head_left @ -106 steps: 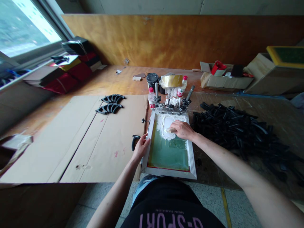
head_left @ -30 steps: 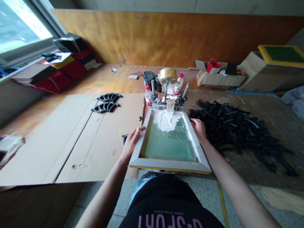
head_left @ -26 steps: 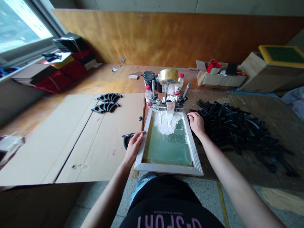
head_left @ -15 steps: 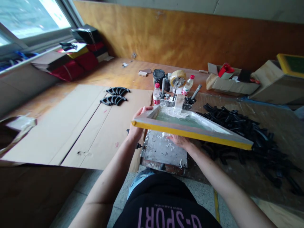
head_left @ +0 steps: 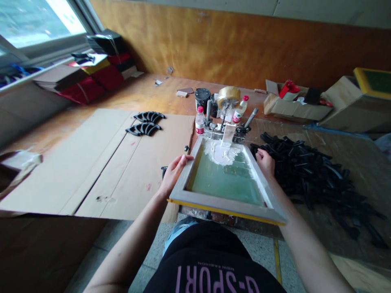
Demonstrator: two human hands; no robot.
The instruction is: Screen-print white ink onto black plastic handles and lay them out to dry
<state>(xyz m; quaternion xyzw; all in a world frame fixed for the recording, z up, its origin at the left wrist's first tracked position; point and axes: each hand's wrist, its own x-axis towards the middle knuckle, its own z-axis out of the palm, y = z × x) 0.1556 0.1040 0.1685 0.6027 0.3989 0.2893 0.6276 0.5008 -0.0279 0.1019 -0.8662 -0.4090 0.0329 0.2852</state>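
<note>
One screen frame (head_left: 224, 183), tilted near-edge-up over the table (head_left: 146, 95), gripped at its left rim by the left hand (head_left: 175, 173) and flanked by the curled right hand (head_left: 266, 164) near black pieces (head_left: 314, 175), with its hold impossible to tell.

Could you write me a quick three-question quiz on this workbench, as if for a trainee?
1. Which is nearer the pile of black parts: the left hand or the right hand?
2. True or false: both bottles have blue caps.
3. Fill in: seen from the person, the white paste lies at the ____ end of the green screen.

Key: 1. Right hand. 2. False; both bottles have red caps. 3. Far.
</note>
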